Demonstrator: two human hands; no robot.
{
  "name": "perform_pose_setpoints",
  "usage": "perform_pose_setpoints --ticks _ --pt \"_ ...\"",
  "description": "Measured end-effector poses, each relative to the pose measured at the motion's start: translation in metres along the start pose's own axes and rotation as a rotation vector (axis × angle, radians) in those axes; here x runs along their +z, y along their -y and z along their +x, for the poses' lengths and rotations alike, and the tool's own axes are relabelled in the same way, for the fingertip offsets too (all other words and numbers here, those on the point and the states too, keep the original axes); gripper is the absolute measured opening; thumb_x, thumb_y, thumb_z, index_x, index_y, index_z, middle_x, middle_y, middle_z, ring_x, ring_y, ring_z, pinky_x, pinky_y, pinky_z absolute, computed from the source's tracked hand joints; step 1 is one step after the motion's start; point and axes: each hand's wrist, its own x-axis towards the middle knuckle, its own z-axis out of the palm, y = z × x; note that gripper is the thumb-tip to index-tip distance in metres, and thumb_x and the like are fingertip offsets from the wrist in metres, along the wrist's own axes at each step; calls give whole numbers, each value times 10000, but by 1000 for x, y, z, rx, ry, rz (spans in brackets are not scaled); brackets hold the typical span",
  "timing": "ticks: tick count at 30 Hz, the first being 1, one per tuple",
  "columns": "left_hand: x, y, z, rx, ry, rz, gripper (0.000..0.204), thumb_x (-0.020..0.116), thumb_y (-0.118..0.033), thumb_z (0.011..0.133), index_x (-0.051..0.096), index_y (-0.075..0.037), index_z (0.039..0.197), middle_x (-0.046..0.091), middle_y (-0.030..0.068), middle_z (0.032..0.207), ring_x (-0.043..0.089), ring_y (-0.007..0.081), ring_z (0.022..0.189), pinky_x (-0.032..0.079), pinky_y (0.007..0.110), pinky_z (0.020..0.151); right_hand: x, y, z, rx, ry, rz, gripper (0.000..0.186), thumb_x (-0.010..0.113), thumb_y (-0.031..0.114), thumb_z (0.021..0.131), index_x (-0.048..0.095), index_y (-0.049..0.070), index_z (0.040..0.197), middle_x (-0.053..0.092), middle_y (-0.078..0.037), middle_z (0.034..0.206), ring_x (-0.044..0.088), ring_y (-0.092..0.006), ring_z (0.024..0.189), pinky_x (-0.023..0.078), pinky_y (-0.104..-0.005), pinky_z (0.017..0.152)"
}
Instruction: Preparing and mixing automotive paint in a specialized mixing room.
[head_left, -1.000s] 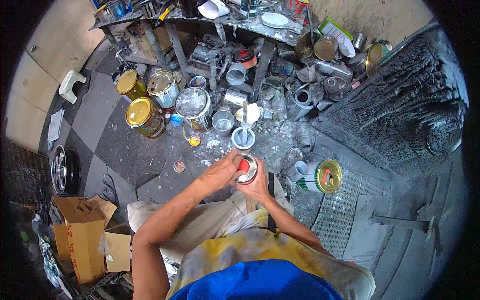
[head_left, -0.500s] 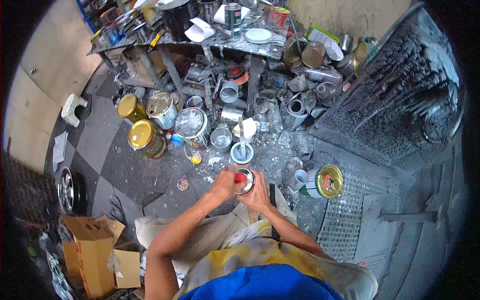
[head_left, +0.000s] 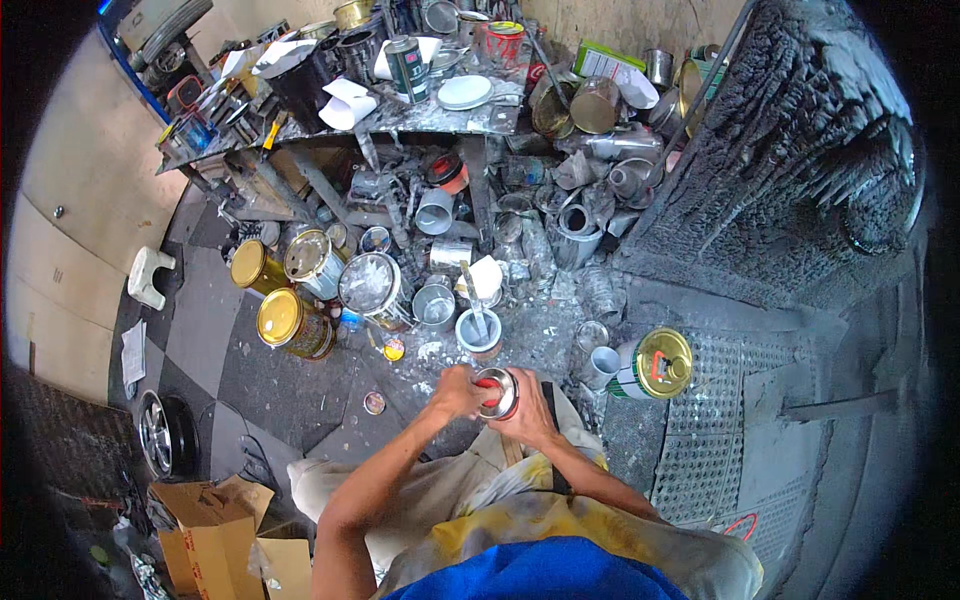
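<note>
In front of my knees, my right hand [head_left: 527, 412] wraps round the side of a small metal can [head_left: 511, 393] with a silver rim, its top facing up. My left hand [head_left: 458, 393] is closed at the can's top, fingertips on a red cap [head_left: 488, 383]; the fingers partly cover it. Just beyond my hands stands a grey cup [head_left: 479, 343] with a flat stirring stick [head_left: 473, 297] leaning in it. To the right of my right hand are a pale cup [head_left: 604, 362] and a large tin with a gold lid [head_left: 664, 363].
Several paint tins stand at the left, among them a gold-lidded tin [head_left: 281, 316] and a smeared tin [head_left: 369, 284]. Behind is a cluttered workbench [head_left: 440, 120]. A paint-crusted panel [head_left: 760, 170] leans at the right. A cardboard box [head_left: 215, 535] and a wheel rim [head_left: 160, 433] lie lower left.
The view has shifted slightly, so the bench and tins sit differently in the picture. My left fingers, blurred before, now show sharply on the can's red cap; my right hand keeps its grip.
</note>
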Motion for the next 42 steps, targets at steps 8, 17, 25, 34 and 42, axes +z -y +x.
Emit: perform_pose_setpoints --ticks 8,17,25,34,42 --pt "-3 -64 23 -38 -144 262 602 831 -483 761 745 97 898 712 268 726 746 384 677 617 447 655 -21 10 31 119 -165 16 1028 939 249 568 381 26 1403 493 -217 1253 504 -427 1190 438 -495 1024" --pt "-8 -71 17 733 -161 453 364 846 -195 765 681 9 1017 731 234 872 706 458 826 575 481 783 -33 -6 38 65 -187 37 988 950 261 587 398 21 1370 495 -206 1225 529 -415 1159 466 -504 975" --pt "-60 -88 35 196 -60 115 305 832 -192 843 687 4 1027 740 95 872 714 156 792 586 323 702 -30 -21 16 76 -194 70 1026 970 282 591 386 10 1390 511 -220 1251 534 -414 1187 454 -487 1021" --pt "-192 -203 69 869 -703 -379 510 890 -235 792 588 -10 1136 705 133 975 693 165 859 573 290 742 -30 -37 -12 162 -131 38 993 964 293 609 407 2 1378 527 -221 1254 542 -402 1216 446 -490 1037" --pt "-230 -245 97 547 -1078 384 471 865 -442 776 684 -33 925 724 209 941 712 373 903 540 451 820 -20 -43 -12 93 -166 40 971 972 290 597 421 24 1351 506 -211 1270 508 -401 1218 432 -499 1042"
